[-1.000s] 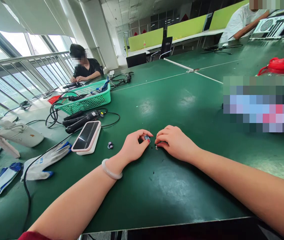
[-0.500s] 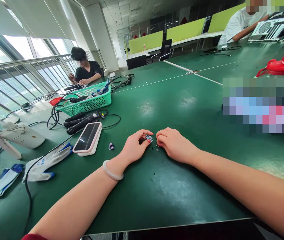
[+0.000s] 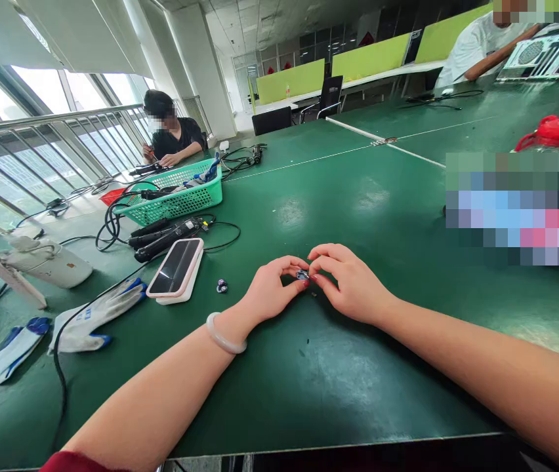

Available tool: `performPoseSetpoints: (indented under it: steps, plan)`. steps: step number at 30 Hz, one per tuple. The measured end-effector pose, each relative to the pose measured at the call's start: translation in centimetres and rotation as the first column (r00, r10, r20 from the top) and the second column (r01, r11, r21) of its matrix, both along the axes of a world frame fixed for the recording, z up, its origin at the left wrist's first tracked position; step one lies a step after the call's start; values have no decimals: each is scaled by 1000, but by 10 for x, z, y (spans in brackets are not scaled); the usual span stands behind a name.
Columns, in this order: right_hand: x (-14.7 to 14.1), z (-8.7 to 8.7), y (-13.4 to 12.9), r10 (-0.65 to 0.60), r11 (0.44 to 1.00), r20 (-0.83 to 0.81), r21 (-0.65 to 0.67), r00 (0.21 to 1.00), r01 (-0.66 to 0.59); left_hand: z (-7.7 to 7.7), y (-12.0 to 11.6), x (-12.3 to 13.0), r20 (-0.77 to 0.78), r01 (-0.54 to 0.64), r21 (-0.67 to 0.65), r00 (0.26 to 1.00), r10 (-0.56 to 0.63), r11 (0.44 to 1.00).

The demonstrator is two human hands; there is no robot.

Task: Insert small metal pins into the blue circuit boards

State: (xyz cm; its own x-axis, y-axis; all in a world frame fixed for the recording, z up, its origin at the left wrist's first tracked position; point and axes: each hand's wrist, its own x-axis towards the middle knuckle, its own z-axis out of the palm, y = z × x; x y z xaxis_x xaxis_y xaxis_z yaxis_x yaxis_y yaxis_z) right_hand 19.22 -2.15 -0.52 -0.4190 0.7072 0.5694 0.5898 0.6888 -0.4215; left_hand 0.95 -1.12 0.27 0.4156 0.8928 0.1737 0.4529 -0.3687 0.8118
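Observation:
My left hand (image 3: 277,285) pinches a small bluish piece (image 3: 302,275) between thumb and fingers, just above the green table; it looks like a little circuit board. Against its right end are the thumb and fingertips of my right hand (image 3: 341,278), drawn together. Whether they grip the board's edge or some tiny part is hidden. A tiny light scrap (image 3: 313,294) lies on the table below the fingertips. To the left of my left hand sits a small dark, shiny round object (image 3: 222,286), apart from it.
A phone (image 3: 176,267) on a white box, black handheld devices (image 3: 166,239) and a green basket (image 3: 176,203) of cables stand left. Gloves (image 3: 97,314), a black cable (image 3: 58,367) and a white device (image 3: 46,262) lie nearer. Two people sit farther off, one by a computer case (image 3: 545,56).
My right hand has lifted from the tabletop and its fingertips have met the small board. My left hand has turned the board, which shows less of its face. The view has shifted slightly.

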Motion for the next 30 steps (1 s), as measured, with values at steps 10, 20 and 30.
performPoseSetpoints:
  steps: [10,20,30]
  plan:
    - [3,-1,2,22,999,47,31,999,-23,3,-1,0,41,33,-82,999,-30,996]
    - [4,-5,3,6,992,222,-125,975,22,-7,9,-5,-52,-279,-59,960,276,959]
    - [-4,-1,2,40,996,385,-85,922,-7,-10,11,-7,-54,-264,-81,964,260,961]
